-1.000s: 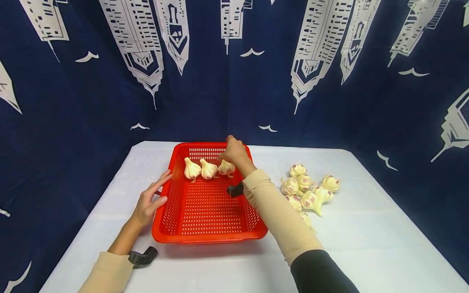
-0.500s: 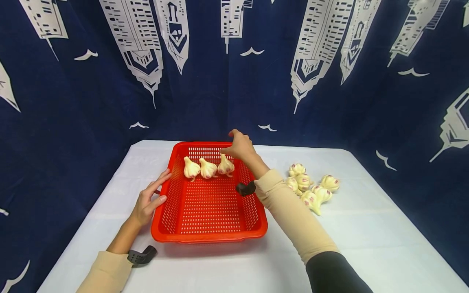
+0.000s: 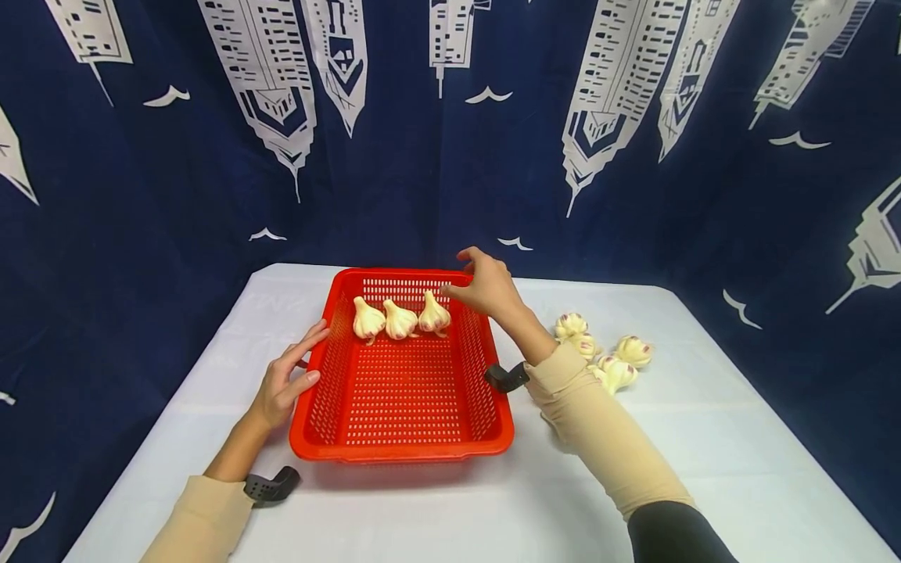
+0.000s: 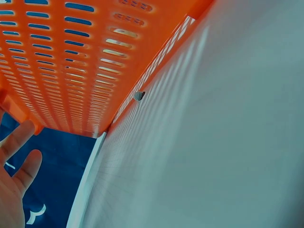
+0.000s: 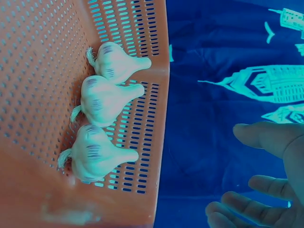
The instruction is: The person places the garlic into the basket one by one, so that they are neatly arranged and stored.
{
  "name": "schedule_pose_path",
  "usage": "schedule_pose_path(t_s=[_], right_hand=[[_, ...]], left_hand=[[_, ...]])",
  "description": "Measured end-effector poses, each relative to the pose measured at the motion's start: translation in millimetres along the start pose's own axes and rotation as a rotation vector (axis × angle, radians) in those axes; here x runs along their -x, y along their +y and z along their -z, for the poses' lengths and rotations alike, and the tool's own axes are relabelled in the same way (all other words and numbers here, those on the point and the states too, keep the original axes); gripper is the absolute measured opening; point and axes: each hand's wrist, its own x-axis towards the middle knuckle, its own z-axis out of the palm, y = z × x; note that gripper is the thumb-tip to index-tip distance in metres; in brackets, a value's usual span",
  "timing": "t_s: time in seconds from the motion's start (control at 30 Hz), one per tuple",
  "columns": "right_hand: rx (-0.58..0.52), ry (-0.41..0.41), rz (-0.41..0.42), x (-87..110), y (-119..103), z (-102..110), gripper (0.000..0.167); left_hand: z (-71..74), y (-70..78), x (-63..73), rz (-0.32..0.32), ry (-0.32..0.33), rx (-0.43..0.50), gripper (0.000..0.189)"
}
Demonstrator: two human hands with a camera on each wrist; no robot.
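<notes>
A red perforated plastic basket stands on the table. Three garlic bulbs line up along its far wall: a left bulb, a middle bulb and a right bulb. My left hand rests its extended fingers and thumb against the basket's left rim; in the left wrist view its fingers show at the basket's outer side. Over the far right corner hovers my right hand, thumb and fingers spread with nothing between them. The right wrist view shows that hand apart from the bulbs.
Right of the basket, several more garlic bulbs lie in a loose group on the white tablecloth, partly hidden by my right sleeve. A dark blue patterned curtain hangs behind the table.
My right hand has moved off the right bulb in the basket, up and to the right, uncovering it. The left hand stays at the rim.
</notes>
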Motion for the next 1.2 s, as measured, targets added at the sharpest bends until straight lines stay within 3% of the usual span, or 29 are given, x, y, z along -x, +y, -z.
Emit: schedule_pose_path(t_s=[0.4, 0.57, 0.87, 1.2], right_hand=[[-0.033, 0.033, 0.039, 35.7, 29.9, 13.7, 0.059], [-0.039, 0.054, 0.035, 45.7, 39.3, 22.9, 0.056], [-0.014, 0.062, 0.053, 62.5, 53.0, 35.2, 0.053], [0.06, -0.033, 0.022, 91.1, 85.4, 49.3, 0.057]], left_hand=[[-2.3, -0.1, 0.9, 0.006, -0.016, -0.004, 0.06], [-1.7, 0.2, 0.4, 0.009, 0.007, 0.001, 0.061], [-1.3, -0.1, 1.4, 0.014, -0.011, -0.008, 0.06], [-1.7, 3.1, -1.8, -0.003, 0.0, 0.007, 0.059]])
